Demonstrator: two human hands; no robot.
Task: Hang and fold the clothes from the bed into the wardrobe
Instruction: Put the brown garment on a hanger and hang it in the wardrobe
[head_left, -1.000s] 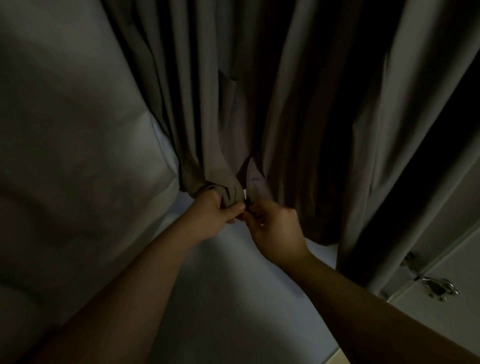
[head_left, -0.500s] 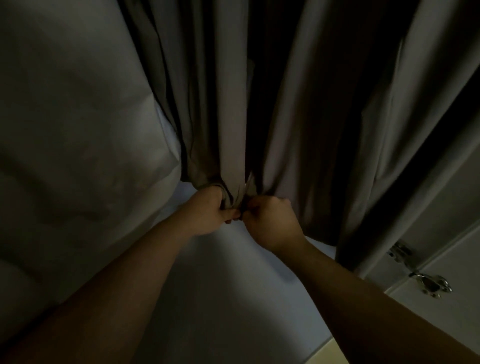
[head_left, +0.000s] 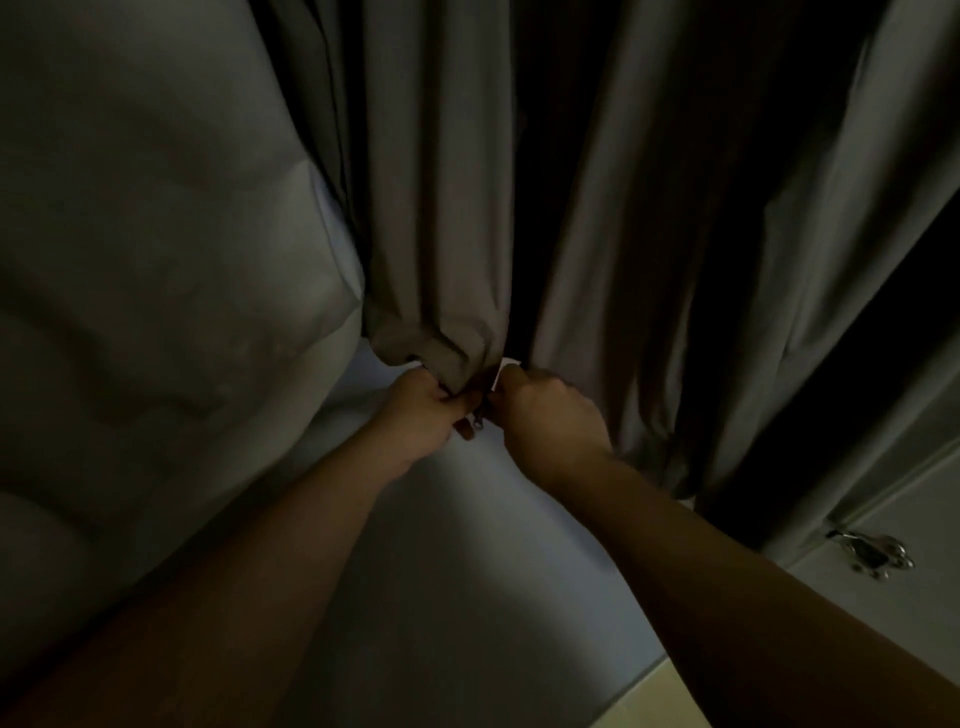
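A long grey garment (head_left: 447, 218) hangs in dim light, its folds dropping from the top of the view. My left hand (head_left: 423, 410) grips the bunched bottom hem of its left panel. My right hand (head_left: 545, 415) grips the bottom edge of the right panel, where a small white tag (head_left: 503, 370) shows. The two edges meet between my hands, and a small dark zip pull (head_left: 477, 420) hangs there.
A pale bulky fabric mass (head_left: 156, 291) fills the left side. More grey cloth (head_left: 753, 260) hangs to the right. A white door with a metal latch (head_left: 875, 553) stands at the lower right. Pale floor (head_left: 467, 571) lies below my arms.
My hands have drawn the two bottom edges of the garment together; the open gap seen a second ago has closed, and the zip pull now hangs between my hands.
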